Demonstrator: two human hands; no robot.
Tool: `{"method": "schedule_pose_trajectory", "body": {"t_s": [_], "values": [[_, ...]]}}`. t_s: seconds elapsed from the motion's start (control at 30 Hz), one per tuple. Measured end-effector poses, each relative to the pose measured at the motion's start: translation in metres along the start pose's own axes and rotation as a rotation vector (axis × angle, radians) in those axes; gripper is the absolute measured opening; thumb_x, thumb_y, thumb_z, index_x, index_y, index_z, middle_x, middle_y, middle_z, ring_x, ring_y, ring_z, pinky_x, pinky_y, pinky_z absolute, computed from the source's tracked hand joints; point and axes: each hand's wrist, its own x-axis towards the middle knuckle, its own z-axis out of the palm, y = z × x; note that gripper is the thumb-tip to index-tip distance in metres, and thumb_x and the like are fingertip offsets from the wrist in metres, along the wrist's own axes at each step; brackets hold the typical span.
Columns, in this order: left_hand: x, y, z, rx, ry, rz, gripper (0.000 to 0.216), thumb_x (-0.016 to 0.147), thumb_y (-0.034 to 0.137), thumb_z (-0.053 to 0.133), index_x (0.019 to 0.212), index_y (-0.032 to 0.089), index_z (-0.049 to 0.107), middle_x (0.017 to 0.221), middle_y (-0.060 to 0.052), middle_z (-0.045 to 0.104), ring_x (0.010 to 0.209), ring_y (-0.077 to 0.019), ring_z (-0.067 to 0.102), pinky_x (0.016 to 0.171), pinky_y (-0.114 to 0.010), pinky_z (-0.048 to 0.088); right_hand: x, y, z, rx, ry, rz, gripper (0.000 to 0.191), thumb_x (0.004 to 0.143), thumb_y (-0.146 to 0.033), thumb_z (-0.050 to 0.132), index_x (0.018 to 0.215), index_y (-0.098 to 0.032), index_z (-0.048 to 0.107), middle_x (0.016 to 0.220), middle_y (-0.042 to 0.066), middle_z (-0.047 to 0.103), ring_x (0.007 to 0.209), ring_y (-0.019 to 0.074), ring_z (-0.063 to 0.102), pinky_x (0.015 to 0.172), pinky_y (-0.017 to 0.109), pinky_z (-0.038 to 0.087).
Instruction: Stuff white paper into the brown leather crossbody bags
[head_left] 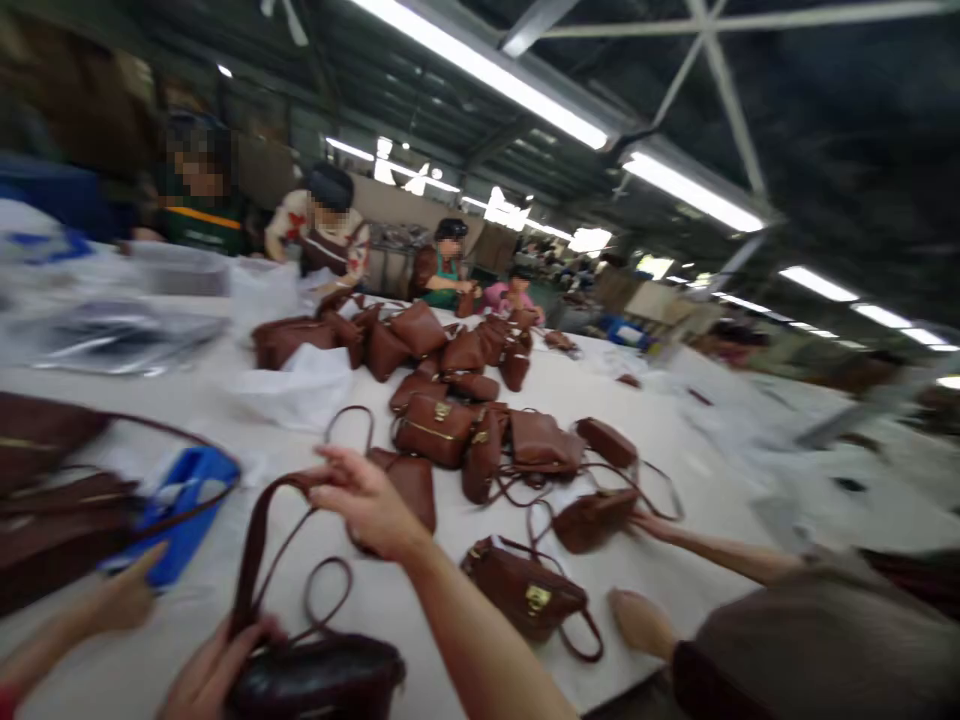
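Note:
A dark brown leather handbag lies at the bottom of the view, cut off by the frame edge. My left hand grips it at its left end, where the strap comes up; the hand is slightly blurred. Higher up, my right hand pinches the top of the bag's wide strap, pulling it into an arch above the table. A thin cord-like strap curls in a loop over the bag. Just behind my right hand stands another brown bag.
Brown handbags are heaped across the white table. At left, a co-worker's hand is near a blue object. At right, another co-worker's hand touches a bag. More people sit along the far side.

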Motion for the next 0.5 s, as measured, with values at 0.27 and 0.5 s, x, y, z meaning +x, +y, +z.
{"method": "schedule_pose_trajectory", "body": {"t_s": [0.27, 0.5], "values": [[-0.010, -0.006, -0.023, -0.220, -0.027, 0.026, 0.055, 0.076, 0.071, 0.056, 0.072, 0.016, 0.063, 0.068, -0.002, 0.062, 0.067, -0.0185, 0.054, 0.065, -0.029, 0.043, -0.026, 0.084, -0.009, -0.434, -0.032, 0.249, 0.029, 0.076, -0.045, 0.068, 0.077, -0.016, 0.068, 0.078, 0.003, 0.069, 0.087, 0.0227, 0.063, 0.084, 0.035, 0.046], [-0.019, -0.009, -0.021, -0.211, -0.107, 0.062, 0.056, 0.078, 0.072, 0.054, 0.076, 0.017, 0.061, 0.075, -0.003, 0.062, 0.076, -0.0211, 0.055, 0.075, -0.031, 0.041, -0.005, 0.111, 0.022, 0.276, 0.051, 0.684, 0.055, 0.080, -0.066, 0.059, 0.092, -0.012, 0.063, 0.080, 0.011, 0.071, 0.073, 0.0203, 0.068, 0.073, 0.032, 0.049]]}}
